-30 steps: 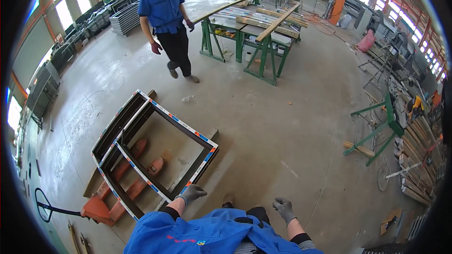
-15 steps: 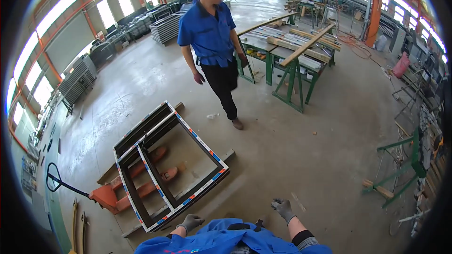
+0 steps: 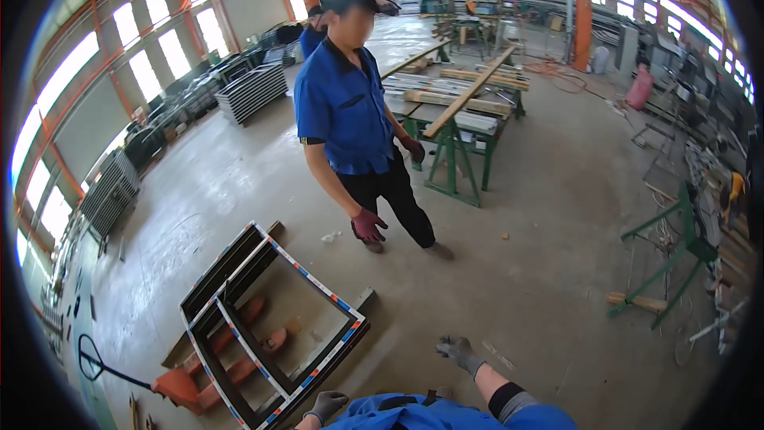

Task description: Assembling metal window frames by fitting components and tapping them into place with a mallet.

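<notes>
My left hand, in a grey glove, is low in the picture beside the near right side of a dark window frame. It does not visibly touch the frame; its fingers are loosely extended and hold nothing. Farther right, my right hand, also grey-gloved, hovers over the floor with loose, slightly bent fingers, holding nothing. The frame has an inner divider and white, red and blue tape along its edges. It lies flat over the forks of an orange pallet jack.
A co-worker in a blue shirt and dark red gloves stands just beyond the frame; another person is partly hidden behind. Green trestles and a bench hold timber. A green stand and clutter line the right. The jack's handle sticks out left.
The co-worker has come nearer and now faces more toward me. My view has shifted, so the frame and jack appear lower and farther left. Both my hands remain empty.
</notes>
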`<state>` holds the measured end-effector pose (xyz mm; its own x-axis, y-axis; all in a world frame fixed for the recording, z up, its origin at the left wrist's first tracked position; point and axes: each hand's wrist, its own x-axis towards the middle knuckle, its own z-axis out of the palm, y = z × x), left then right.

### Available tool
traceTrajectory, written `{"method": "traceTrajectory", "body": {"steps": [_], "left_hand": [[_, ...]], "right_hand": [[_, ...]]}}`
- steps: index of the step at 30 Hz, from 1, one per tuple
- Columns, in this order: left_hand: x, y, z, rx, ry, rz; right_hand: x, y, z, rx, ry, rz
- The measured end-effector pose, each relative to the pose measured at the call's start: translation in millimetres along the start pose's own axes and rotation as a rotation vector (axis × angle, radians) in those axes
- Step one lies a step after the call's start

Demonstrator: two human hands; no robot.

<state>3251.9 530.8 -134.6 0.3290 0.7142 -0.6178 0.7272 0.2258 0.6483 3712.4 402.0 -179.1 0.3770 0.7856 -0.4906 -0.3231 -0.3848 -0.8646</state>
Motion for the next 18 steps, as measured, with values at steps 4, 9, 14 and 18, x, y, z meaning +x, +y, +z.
{"method": "traceTrajectory", "body": {"steps": [4,9,14,18], "left_hand": [[-2.1,31.1,0.5,0.035,0.017,0.062],[29.2,27.2,2.1,0.058,-0.013,0.068],[35.8,18.2,2.5,0.048,-0.017,0.08],[43.4,4.6,-1.1,0.013,-0.017,0.052]], "right_hand": [[19.5,-63.6,-22.9,0.042,0.054,-0.263],[25.3,-123.9,-54.9,0.48,0.179,-0.448],[-3.2,-149.9,-73.1,0.474,0.234,-0.513],[-4.9,-121.9,-81.0,0.467,0.241,-0.502]]}}
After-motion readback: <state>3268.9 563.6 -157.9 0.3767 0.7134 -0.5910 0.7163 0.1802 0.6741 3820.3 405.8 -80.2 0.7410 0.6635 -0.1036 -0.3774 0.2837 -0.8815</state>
